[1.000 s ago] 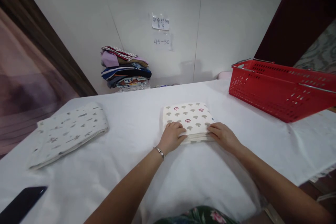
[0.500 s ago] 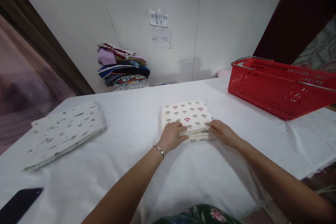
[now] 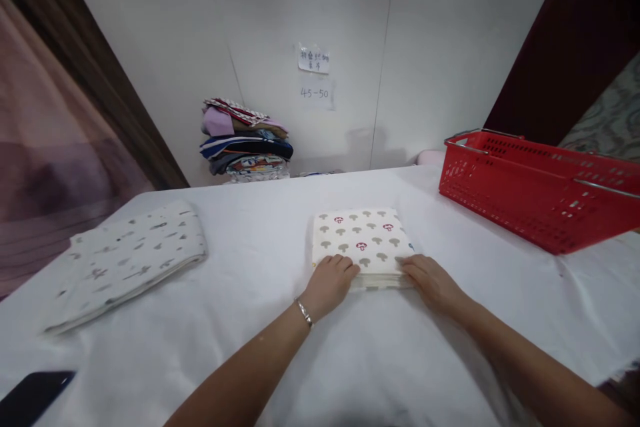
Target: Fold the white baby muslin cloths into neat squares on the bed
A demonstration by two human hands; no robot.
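Note:
A folded cream cloth with a mushroom print lies in the middle of the white-covered table. Both my hands are at its near edge. My left hand, with a bracelet on the wrist, has its fingers curled over the cloth's near left corner. My right hand grips the near right corner, fingers bent onto the top layer. The cloth lies flat and square under them.
A second folded pale patterned cloth lies at the left. A red plastic basket stands at the right rear. A stack of folded clothes sits against the wall. A dark phone lies at the near left corner.
Both hands stay on the cloth's near edge and the cloth has not shifted on the table. Only my view has tipped slightly.

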